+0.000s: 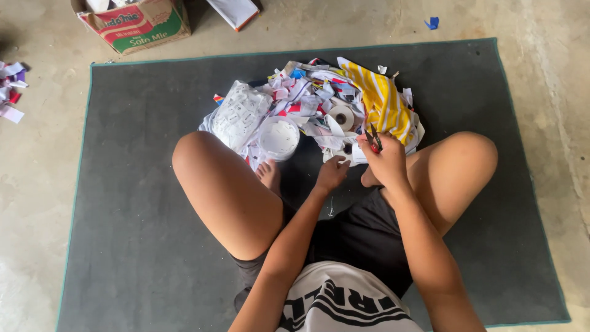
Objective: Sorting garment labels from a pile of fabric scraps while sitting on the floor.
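Note:
I sit cross-legged on a dark grey mat [135, 203]. My right hand [384, 161] is closed around a small pair of red and black snips [372, 137], blades pointing up. Just left of it, my left hand [332, 173] pinches something small and white at the near edge of a heap of cloth labels and scraps [316, 101]; I cannot make out what it is. A yellow and white striped cloth [382, 101] lies on the heap's right side. A roll of white tape [342, 117] sits in the heap, and a round white lid [278, 138] lies by my foot.
A cardboard box [136, 23] stands on the concrete floor at the back left, a flat white packet [235, 11] beside it. More coloured scraps [11, 89] lie at the far left. A blue bit [432, 23] lies beyond the mat.

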